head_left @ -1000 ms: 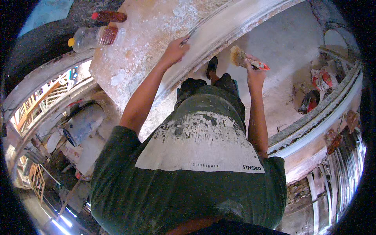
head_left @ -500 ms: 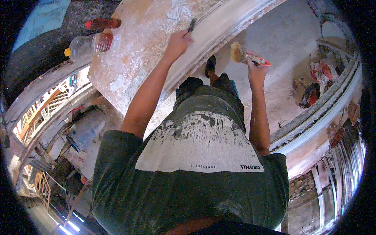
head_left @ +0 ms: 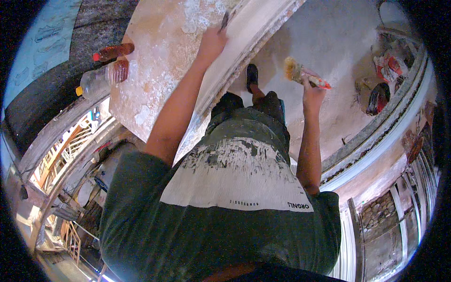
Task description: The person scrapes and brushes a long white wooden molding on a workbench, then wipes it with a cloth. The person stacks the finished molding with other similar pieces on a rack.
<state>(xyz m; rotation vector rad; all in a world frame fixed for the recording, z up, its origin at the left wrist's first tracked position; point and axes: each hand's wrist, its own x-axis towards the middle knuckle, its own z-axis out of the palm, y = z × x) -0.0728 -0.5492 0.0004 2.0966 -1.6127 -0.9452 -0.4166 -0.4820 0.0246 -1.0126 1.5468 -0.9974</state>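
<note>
My left hand (head_left: 213, 46) is closed around a small dark tool (head_left: 225, 19); its exact kind is hard to make out. It reaches over a pale, dust-covered board (head_left: 162, 66), close to the whitish moulded edge strip (head_left: 235, 58) that runs along the board's right side. To the right, my right hand (head_left: 312, 100) grips a paintbrush (head_left: 307, 77) by its handle. The brush's tan bristles point left and its handle has a red end. It is held in the air above the grey floor, apart from the board.
Left of the board lie a clear plastic bottle (head_left: 94, 81) with a yellow cap and a smaller red-brown bottle (head_left: 112, 51). On the floor at right are a red-and-white bag (head_left: 391, 67) and a dark bundle (head_left: 378, 98). A curved pale ledge (head_left: 376, 145) borders that side.
The whole view has shifted and turned slightly. My left hand stays near the moulded strip with the dark tool. My right hand still holds the paintbrush, now slightly lower and farther right in the picture.
</note>
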